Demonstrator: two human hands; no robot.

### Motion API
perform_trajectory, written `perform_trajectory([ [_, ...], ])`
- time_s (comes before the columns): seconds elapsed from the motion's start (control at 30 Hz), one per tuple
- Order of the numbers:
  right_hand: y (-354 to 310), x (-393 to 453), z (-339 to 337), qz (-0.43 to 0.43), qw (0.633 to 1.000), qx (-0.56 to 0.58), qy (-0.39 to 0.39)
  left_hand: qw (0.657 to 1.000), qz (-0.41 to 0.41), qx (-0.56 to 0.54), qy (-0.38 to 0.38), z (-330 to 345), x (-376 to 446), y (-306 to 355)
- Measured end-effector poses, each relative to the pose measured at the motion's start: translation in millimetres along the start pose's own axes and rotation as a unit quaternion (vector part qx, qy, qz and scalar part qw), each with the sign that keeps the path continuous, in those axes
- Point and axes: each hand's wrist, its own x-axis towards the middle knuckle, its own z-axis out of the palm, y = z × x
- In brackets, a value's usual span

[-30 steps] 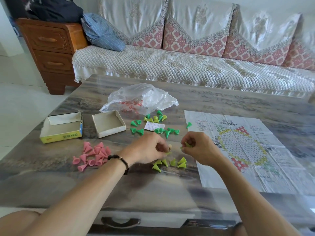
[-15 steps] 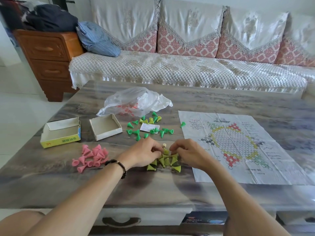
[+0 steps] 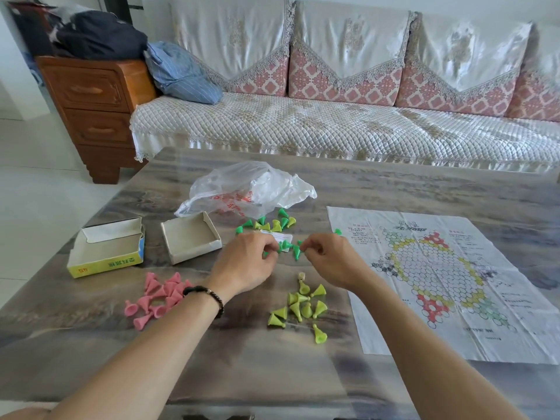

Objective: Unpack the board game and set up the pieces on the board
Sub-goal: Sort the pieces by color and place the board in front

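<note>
A paper game board [image 3: 439, 268] with a hexagon grid lies flat on the right of the table. Pink cone pieces [image 3: 157, 298] are heaped at the left, and yellow-green cones [image 3: 303, 307] lie in a group near the middle. Dark green and yellow-green cones [image 3: 272, 222] are mixed around a small paper slip [image 3: 285, 237] further back. My left hand [image 3: 248, 265] has its fingers curled over that mix and pinches a dark green cone. My right hand [image 3: 330, 259] pinches another dark green cone just across from it.
A crumpled clear plastic bag [image 3: 248, 186] lies behind the pieces. The yellow box half [image 3: 106, 262] and the white box tray [image 3: 191, 237] stand open at the left. A sofa [image 3: 333, 128] runs behind the table [image 3: 242, 374], with a wooden cabinet [image 3: 91, 110] at the far left.
Both hands have left the yellow-green group and moved back to the mixed pieces near the paper slip. The yellow-green cones now lie uncovered.
</note>
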Motion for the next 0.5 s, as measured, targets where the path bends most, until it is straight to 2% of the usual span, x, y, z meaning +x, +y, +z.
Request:
perform_trajectory([
  [0.07, -6, 19, 2, -0.014, 1.000, -0.011, 0.017, 0.999, -0.007, 0.029, 0.044, -3, 13, -7],
  [0.17, -9, 51, 8, -0.036, 0.998, -0.048, 0.037, 0.997, -0.029, 0.054, 0.048, -6, 37, -22],
  [0.37, 2, 103, 18, -0.035, 0.987, -0.159, -0.003, 0.992, 0.031, 0.114, -0.032, -3, 74, -32],
  [0.5, 11, 112, 22, -0.035, 0.988, -0.153, -0.016, 0.984, 0.073, 0.144, -0.076, 2, 93, -28],
])
